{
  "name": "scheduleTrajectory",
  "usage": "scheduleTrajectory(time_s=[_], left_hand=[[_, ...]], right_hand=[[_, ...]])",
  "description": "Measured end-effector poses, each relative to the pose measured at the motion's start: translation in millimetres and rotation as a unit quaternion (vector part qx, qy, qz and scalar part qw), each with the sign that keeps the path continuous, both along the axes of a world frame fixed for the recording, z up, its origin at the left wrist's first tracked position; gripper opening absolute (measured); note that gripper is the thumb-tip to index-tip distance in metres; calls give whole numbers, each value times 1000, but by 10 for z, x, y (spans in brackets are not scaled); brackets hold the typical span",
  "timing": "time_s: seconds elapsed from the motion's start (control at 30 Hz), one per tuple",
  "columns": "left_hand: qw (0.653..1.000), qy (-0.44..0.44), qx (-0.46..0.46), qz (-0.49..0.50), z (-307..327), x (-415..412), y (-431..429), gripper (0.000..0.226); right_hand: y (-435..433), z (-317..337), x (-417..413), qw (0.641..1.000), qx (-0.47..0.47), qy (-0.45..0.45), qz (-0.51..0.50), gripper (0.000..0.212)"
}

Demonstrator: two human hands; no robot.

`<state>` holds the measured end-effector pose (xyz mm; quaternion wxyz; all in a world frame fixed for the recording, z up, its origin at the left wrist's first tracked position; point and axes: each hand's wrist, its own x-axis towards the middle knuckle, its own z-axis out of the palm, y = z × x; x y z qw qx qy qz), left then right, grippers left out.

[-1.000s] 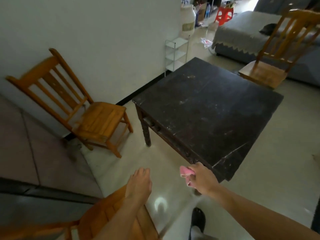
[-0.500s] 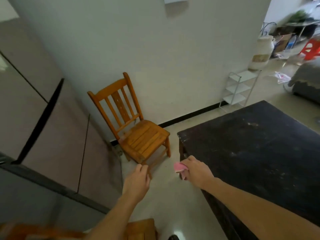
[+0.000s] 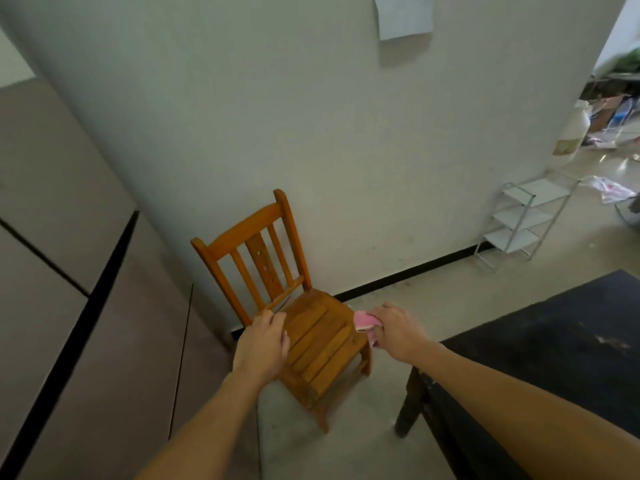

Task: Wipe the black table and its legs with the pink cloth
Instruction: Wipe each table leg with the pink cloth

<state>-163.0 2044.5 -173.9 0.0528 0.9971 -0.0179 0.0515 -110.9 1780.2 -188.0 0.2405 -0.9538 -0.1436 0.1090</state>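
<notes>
Two bare hands reach forward side by side. The right hand (image 3: pixel 398 332) is curled into a fist round a bunched pink cloth (image 3: pixel 364 322). The cloth pokes out on the thumb side, toward the other hand, and a scrap of pink also shows beneath the fingers. The left hand (image 3: pixel 265 341) holds nothing. Its back faces the camera and its fingers are loosely bent.

The black table (image 3: pixel 571 358) lies to the right of the right hand and nearer the person, with the right forearm crossing over its near edge. Pale smears and specks mark its top. Its corner sits just below the right wrist, and one table leg (image 3: pixel 410 400) drops to the floor beneath that wrist. The cloth is off the table, out past the corner, touching neither the top nor the leg.

Between the hands and a little beyond them stands a wooden chair (image 3: pixel 322 341). Its slatted seat fills the gap between them and its back rises beyond the left hand, close to the pale wall (image 3: pixel 242 116). The left hand overlaps the seat's left edge, but I cannot tell whether it touches the wood.

Far to the right of the right hand and beyond it, a white rack (image 3: pixel 523 220) stands against the wall, with a white jug (image 3: pixel 571 133) further off. High above both hands a sheet of paper (image 3: pixel 403 15) hangs on the wall. Brown panels (image 3: pixel 69 271) stand to the left of the left hand.
</notes>
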Motion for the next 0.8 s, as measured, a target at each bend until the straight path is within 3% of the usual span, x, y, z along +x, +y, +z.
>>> scheduleTrajectory(time_s=[0.27, 0.5, 0.8], left_hand=[[1000, -4, 3, -30, 82, 1163, 265, 37], [997, 22, 69, -38, 143, 2387, 719, 34], [992, 33, 117, -25, -50, 3612, 1330, 43]], right_hand=[[271, -205, 1135, 999, -38, 3, -11, 33], [674, -432, 2194, 999, -31, 6, -17, 34], [1128, -597, 2910, 998, -22, 33, -45, 24]])
